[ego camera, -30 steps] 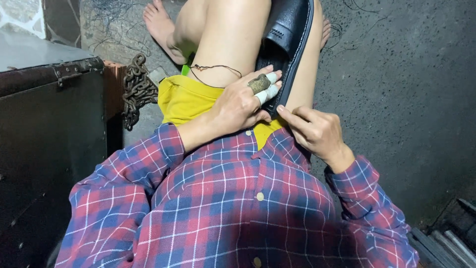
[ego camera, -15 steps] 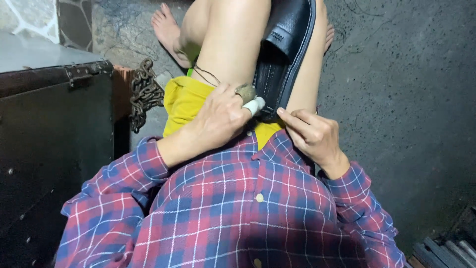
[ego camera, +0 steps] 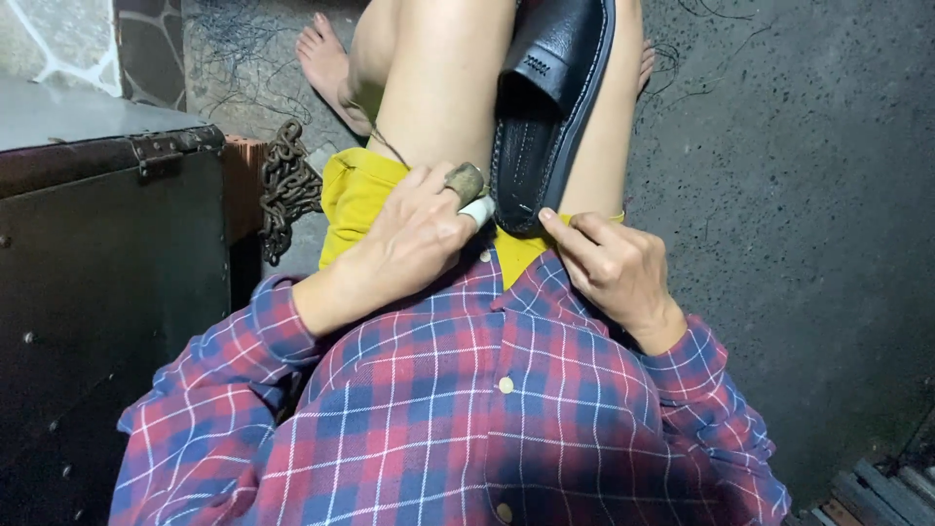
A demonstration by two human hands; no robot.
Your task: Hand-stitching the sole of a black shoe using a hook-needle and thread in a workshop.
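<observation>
A black shoe [ego camera: 550,97] with pale stitching along its edge was seen against yellow shorts [ego camera: 355,195]. A shirt [ego camera: 467,409] checked in red, blue and white was worn. White tape [ego camera: 477,210] was wrapped on one finger. A dark box [ego camera: 107,292], a rust-brown chain [ego camera: 287,190] and grey concrete floor [ego camera: 799,195] were shown.

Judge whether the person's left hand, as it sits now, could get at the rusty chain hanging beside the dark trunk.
Probably yes. The left hand rests on the yellow shorts against the black shoe, and the chain hangs just past the shorts on that same side, with nothing visible lying between them.
</observation>
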